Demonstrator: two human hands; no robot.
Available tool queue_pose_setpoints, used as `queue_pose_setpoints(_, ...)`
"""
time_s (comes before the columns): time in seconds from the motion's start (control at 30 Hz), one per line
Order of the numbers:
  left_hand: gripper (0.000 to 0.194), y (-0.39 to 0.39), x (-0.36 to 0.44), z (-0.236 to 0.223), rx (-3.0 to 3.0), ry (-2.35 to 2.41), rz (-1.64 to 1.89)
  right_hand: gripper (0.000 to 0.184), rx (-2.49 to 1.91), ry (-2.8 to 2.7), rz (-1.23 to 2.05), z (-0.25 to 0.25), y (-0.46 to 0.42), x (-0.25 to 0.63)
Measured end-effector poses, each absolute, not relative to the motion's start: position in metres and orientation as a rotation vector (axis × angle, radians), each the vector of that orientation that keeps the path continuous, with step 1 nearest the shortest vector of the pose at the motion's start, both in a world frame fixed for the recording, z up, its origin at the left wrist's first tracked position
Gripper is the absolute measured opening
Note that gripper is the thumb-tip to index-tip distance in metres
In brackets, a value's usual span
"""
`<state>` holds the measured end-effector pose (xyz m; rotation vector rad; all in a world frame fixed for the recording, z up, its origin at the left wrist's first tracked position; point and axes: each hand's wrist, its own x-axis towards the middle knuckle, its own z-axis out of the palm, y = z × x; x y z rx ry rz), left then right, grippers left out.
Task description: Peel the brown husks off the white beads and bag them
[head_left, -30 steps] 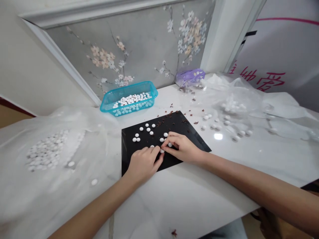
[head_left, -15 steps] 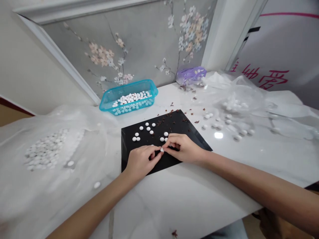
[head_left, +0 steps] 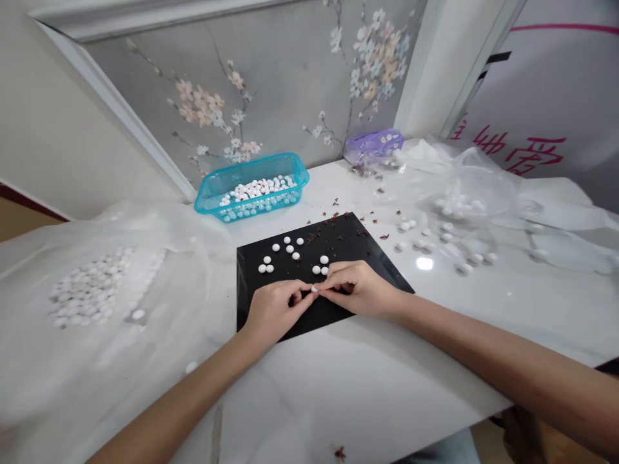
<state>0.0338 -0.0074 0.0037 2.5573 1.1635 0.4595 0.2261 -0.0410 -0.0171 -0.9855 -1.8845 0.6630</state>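
Observation:
Over the front part of a black board point(head_left: 309, 316), my left hand point(head_left: 271, 312) and my right hand point(head_left: 365, 290) meet fingertip to fingertip. Between them they pinch one small white round piece point(head_left: 314, 289), partly covered by the fingers. Both hands are closed, with thumb and forefinger on the piece. Similar white pieces point(head_left: 289, 249) lie in loose groups on the board, some just beyond my right hand's fingers. Small reddish-brown bits point(head_left: 333, 222) are scattered over the board's far right corner; what they are is too small to tell.
A blue plastic basket point(head_left: 203, 205) with many white pieces stands behind the board. Clear plastic sheeting with a pile of white pieces point(head_left: 91, 290) spreads at left. More plastic bags point(head_left: 483, 180) and loose pieces lie at right, near a purple packet point(head_left: 372, 143).
The fingers have shifted slightly around the white piece, and both hands keep their pinch on it. The whole view has moved a little; the things on the board lie as before.

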Motion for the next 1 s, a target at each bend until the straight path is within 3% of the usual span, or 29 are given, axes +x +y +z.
queue_pose_setpoints(0.53,0.022,-0.007,0.035,0.005,2.539,1.207,0.395,0.013,-1.099,-2.077,0.62,0.0,-0.043,0.221)
queue_pose_setpoints(0.7,0.023,-0.008,0.032,0.026,2.604,1.285,0.26,0.026,-1.162,-2.225,0.419,0.0,-0.046,0.222)
queue_pose_setpoints(0.87,0.041,-0.029,-0.02,0.056,2.632,1.699,0.223,0.036,-1.223,-2.286,0.244,-0.009,-0.046,0.222)
queue_pose_setpoints(1.0,0.051,-0.049,-0.09,0.044,2.264,2.144,0.117,0.035,-1.264,-2.27,0.187,-0.014,-0.045,0.218)
